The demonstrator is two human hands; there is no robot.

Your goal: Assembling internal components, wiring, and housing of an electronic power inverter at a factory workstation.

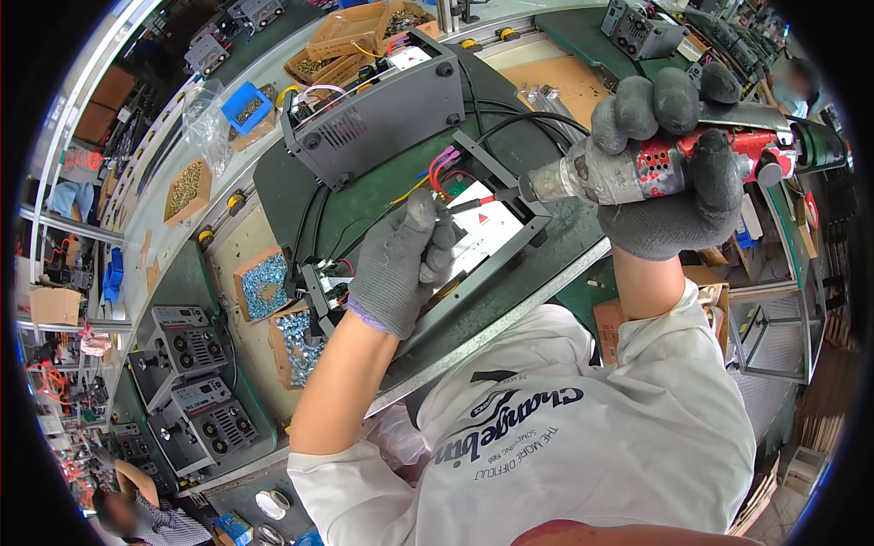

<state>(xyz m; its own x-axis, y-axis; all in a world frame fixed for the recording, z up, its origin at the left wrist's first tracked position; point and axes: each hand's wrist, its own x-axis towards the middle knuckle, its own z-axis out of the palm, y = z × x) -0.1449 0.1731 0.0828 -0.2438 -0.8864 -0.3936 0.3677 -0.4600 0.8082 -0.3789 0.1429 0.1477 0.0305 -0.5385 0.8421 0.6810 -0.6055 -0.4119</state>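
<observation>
Clenching the red power driver (pixel 669 168) in our right grip (pixel 669 221), we hold its bit (pixel 473 203) beside the curled fingers of our left grip (pixel 396 259), above the open chassis (pixel 496 265) on the tabletop (pixel 364 197); whether they pinch anything, we cannot tell. Slipping sideways, the bit could jab our glove or snag nearby wires (pixel 442 169).

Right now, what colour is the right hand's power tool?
The power tool is mostly red with a grey front end, best seen in the head view.

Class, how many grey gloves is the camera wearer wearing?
2: one on the left hand, over the open metal chassis; one on the right hand, wrapped around the red power driver. Both are in view.
</observation>
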